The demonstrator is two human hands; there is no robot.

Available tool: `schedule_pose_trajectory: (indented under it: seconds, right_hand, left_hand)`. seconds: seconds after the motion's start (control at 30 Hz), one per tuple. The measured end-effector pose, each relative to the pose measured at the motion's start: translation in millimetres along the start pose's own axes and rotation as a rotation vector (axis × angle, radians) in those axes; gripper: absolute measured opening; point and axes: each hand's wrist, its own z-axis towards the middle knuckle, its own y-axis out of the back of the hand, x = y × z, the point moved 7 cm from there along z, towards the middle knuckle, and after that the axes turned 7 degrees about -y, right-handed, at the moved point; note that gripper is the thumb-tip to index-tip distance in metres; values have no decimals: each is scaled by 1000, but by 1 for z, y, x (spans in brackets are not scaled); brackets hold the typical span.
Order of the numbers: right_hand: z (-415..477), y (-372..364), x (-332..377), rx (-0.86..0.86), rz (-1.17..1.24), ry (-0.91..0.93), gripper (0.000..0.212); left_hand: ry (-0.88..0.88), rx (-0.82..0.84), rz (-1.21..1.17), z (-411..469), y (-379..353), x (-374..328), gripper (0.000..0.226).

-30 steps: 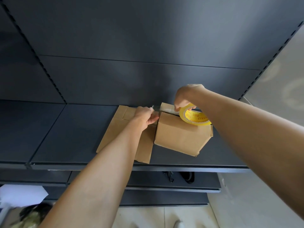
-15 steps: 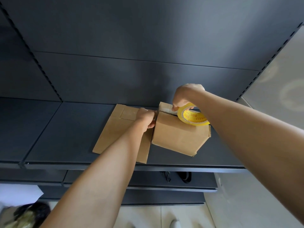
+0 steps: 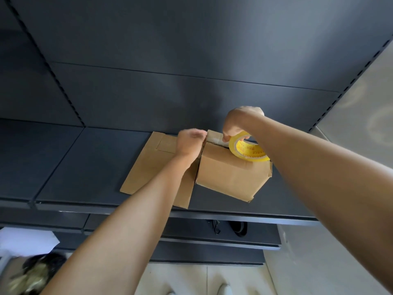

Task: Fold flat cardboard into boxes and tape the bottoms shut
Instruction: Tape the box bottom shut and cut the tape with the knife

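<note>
A folded brown cardboard box (image 3: 231,175) stands on the dark shelf (image 3: 89,167), its closed flaps facing up. My right hand (image 3: 238,122) grips a yellow tape roll (image 3: 247,150) resting on the box's top, with a strip of clear tape (image 3: 214,139) running left toward the far corner. My left hand (image 3: 190,143) is blurred, fingers curled against the box's left top edge at the tape end. Whether it pinches the tape is unclear. A flat cardboard sheet (image 3: 148,167) lies under my left forearm, beside the box.
The shelf's dark back panel (image 3: 191,92) rises just behind the box. A lower shelf (image 3: 191,235) holds a dark object (image 3: 239,227). White paper (image 3: 25,241) and a bag (image 3: 36,273) sit at the bottom left, above a pale tiled floor (image 3: 180,279).
My left hand has shifted up and right along the box's left edge toward the tape end. The right hand and roll stay nearly still on the box top.
</note>
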Motion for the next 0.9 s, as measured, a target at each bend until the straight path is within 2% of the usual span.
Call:
schedule_pose_trajectory:
  seconds: [0.1,0.17,0.2,0.3,0.47,0.57,0.67,0.8,0.9]
  right_hand:
    - [-3,-1,0,9,8,6,29]
    - [-5,0,0,0,5,17,28]
    - [-5,0,1,-12,2,29,28]
    - [-8,1,1,-3,-10,69,29]
    - [-17,1,-11,292,303,223,38]
    - [-18,8,-46,279,494,252,45]
    - [-15,3,-67,281,695,262,39]
    - [-9,5,-67,162,614,268,31]
    - [-8,3,-80,128,370,212,40]
  left_hand:
    - [-100,103,286,-4,-9,-15,21]
    - [-132,119,489,-3,-13,-25,36]
    - [-177,145,517,-4,-20,-31,38]
    - [-270,290,517,-12,-44,-37,29]
    - [-184,271,468,-5,-39,-19,44]
    - [-191,264,468,-4,-44,-17,49]
    - [-210,256,512,-3,-49,-15,54]
    - [-219,240,529,-3,-49,-13,58]
    - [-228,249,533,-6,-50,-12,61]
